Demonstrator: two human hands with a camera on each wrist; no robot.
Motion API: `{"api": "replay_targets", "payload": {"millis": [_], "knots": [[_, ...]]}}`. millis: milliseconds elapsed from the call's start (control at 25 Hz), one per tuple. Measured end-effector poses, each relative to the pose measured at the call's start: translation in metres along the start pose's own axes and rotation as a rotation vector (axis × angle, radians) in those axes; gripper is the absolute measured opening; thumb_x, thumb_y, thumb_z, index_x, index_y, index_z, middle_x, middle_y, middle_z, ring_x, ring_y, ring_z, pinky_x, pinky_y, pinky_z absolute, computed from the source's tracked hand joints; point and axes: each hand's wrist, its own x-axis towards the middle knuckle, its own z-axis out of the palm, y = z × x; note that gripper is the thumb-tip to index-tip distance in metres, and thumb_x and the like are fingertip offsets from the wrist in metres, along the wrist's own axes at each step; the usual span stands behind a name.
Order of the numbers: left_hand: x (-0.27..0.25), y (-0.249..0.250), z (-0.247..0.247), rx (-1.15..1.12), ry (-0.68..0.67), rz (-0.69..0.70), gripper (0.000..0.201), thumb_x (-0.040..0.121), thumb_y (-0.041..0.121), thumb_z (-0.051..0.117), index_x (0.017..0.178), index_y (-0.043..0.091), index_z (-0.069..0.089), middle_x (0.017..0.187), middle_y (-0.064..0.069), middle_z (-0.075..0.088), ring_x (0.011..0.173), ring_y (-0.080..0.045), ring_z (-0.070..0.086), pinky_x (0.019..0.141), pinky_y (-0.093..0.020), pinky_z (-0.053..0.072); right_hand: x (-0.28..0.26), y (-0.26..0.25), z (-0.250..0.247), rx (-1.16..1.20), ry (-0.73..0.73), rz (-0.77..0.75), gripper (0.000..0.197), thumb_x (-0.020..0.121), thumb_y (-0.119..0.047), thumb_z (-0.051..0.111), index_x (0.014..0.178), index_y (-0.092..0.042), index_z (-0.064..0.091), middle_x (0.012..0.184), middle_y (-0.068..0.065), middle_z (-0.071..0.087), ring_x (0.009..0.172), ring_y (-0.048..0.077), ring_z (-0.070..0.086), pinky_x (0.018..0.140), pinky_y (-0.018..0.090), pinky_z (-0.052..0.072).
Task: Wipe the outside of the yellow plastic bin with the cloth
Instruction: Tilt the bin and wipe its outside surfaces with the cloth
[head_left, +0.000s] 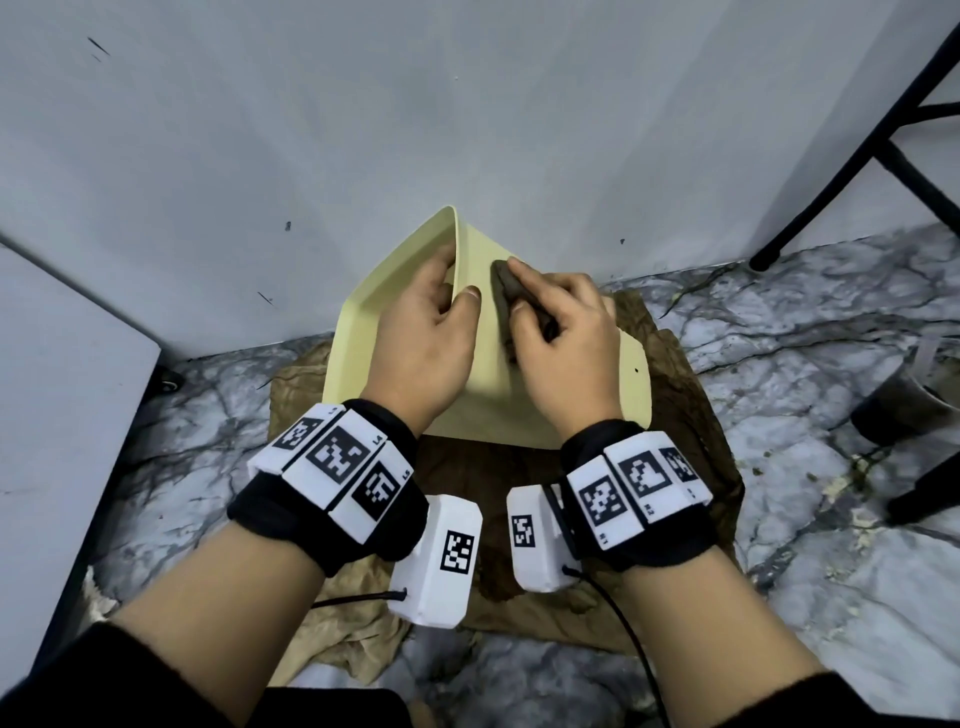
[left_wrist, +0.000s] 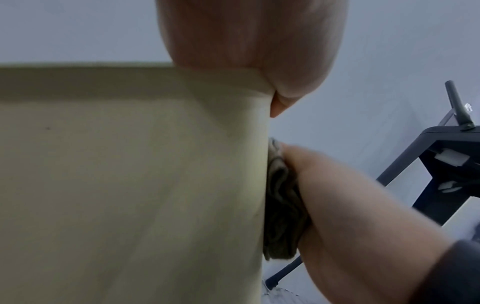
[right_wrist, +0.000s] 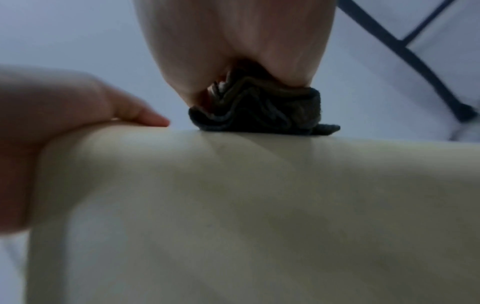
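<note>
Head view: a pale yellow plastic bin (head_left: 545, 384) lies tipped on its side on crumpled brown paper (head_left: 691, 467) spread over a marbled grey floor (head_left: 810, 322), close to a white wall (head_left: 467, 114). The left hand (head_left: 423, 332) grips the bin's rim, fingers curled inside and thumb on the outer wall. The right hand (head_left: 561, 338) holds a bunched dark cloth (head_left: 511, 291) pressed against the smooth outer wall, fingers folded around it. Only this view shows both wrists' black bands with white coded tags, and a black metal frame (head_left: 852, 145) at the right.

Left wrist view: the bin (left_wrist: 130, 174) fills the left, matte and flat. The left hand (left_wrist: 246, 41) wraps its edge; the right hand (left_wrist: 350, 216) pushes the ribbed, folded cloth (left_wrist: 283, 205) against the side.

Right wrist view: the cloth (right_wrist: 262, 109) shows wavy layered folds squeezed under the right hand (right_wrist: 233, 41), touching the bin (right_wrist: 259, 205). The left hand (right_wrist: 64, 123) clasps the rounded corner.
</note>
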Motion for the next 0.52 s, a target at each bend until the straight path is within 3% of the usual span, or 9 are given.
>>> {"api": "replay_targets", "payload": {"millis": [120,200,360,440,520], "knots": [[0.004,-0.003,-0.003,-0.008,-0.004,-0.012,0.037,0.088,0.014,0.043,0.12,0.031,0.05,0.085,0.006,0.066,0.085,-0.021,0.064,0.082,-0.034,0.049,0.007,0.027,-0.013,-0.052,-0.035,0.141,0.033,0.087,-0.016,0.051,0.115,-0.028,0.06,0.108,0.003,0.058,0.103,0.024,0.041,0.086,0.02,0.029],[0.006,-0.005,-0.006,-0.022,-0.007,-0.009,0.036,0.09,0.011,0.042,0.114,0.036,0.049,0.086,0.015,0.065,0.083,-0.008,0.064,0.08,-0.028,0.049,0.009,0.05,-0.022,-0.1,-0.046,0.22,0.033,0.088,-0.016,0.05,0.117,-0.028,0.059,0.111,0.004,0.056,0.107,0.025,0.041,0.086,0.018,0.027],[0.008,-0.008,-0.011,-0.055,0.01,-0.009,0.039,0.09,0.008,0.041,0.104,0.044,0.046,0.085,0.028,0.061,0.078,0.012,0.059,0.081,-0.018,0.048,0.008,0.09,-0.036,-0.131,-0.01,0.379,0.034,0.087,-0.016,0.05,0.118,-0.028,0.059,0.112,0.007,0.055,0.112,0.035,0.046,0.104,0.036,0.035],[0.008,-0.009,-0.011,-0.053,0.018,-0.011,0.04,0.091,0.008,0.041,0.108,0.044,0.046,0.092,0.03,0.058,0.084,0.013,0.058,0.085,-0.017,0.046,0.007,0.097,-0.039,-0.136,0.001,0.438,0.034,0.087,-0.016,0.05,0.118,-0.027,0.058,0.104,0.002,0.051,0.113,0.035,0.046,0.103,0.034,0.033],[0.008,-0.01,-0.012,-0.056,0.017,-0.009,0.04,0.091,0.009,0.041,0.121,0.036,0.048,0.093,0.032,0.056,0.084,0.016,0.056,0.083,-0.01,0.045,0.006,0.097,-0.04,-0.127,0.01,0.471,0.035,0.086,-0.014,0.05,0.118,-0.026,0.059,0.103,0.001,0.05,0.113,0.035,0.046,0.103,0.035,0.034]]}}
